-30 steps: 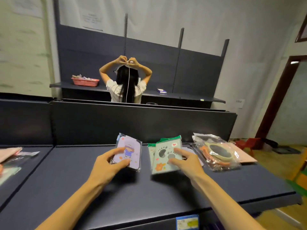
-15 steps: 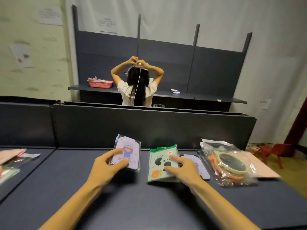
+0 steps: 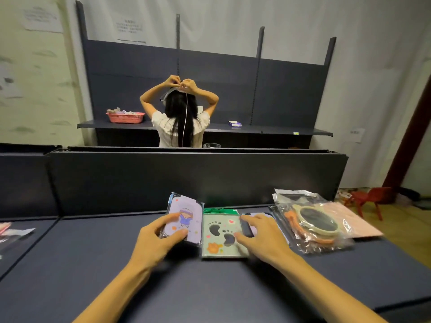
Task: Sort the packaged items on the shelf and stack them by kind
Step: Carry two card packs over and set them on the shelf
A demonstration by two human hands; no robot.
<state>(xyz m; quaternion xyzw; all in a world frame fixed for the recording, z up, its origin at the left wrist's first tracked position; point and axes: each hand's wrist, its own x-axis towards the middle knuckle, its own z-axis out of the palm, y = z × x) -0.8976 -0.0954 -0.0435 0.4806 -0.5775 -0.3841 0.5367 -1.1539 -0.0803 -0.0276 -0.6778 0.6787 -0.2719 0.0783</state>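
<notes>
Left hand: your left hand [image 3: 155,238] holds the purple package [image 3: 184,219] by its near end, thumb on the printed face and fingers curled round the left edge.
Purple package: it stands tilted, far end raised off the shelf [image 3: 116,264], just left of the green package [image 3: 220,234].
Right hand: your right hand [image 3: 261,238] rests on the green package with the fingers [image 3: 250,219] spread and bent; the thumb lies on the paw-print face, the other fingertips reach past the right edge onto a second purple package [image 3: 263,216]. Whether it pinches the green one or only presses on it, you cannot tell.
Green package: flat on the shelf, middle of the row, its green header toward the back panel.
Bagged mirror: a clear bag [image 3: 312,222] with a round, orange-trimmed item lies right of your right hand, partly over a pink package [image 3: 359,223].
Far left: more packages [image 3: 11,231] sit at the shelf's left edge.
Background: a person [image 3: 182,122] faces away, hands raised to the head, beside a pink basket [image 3: 125,117].
</notes>
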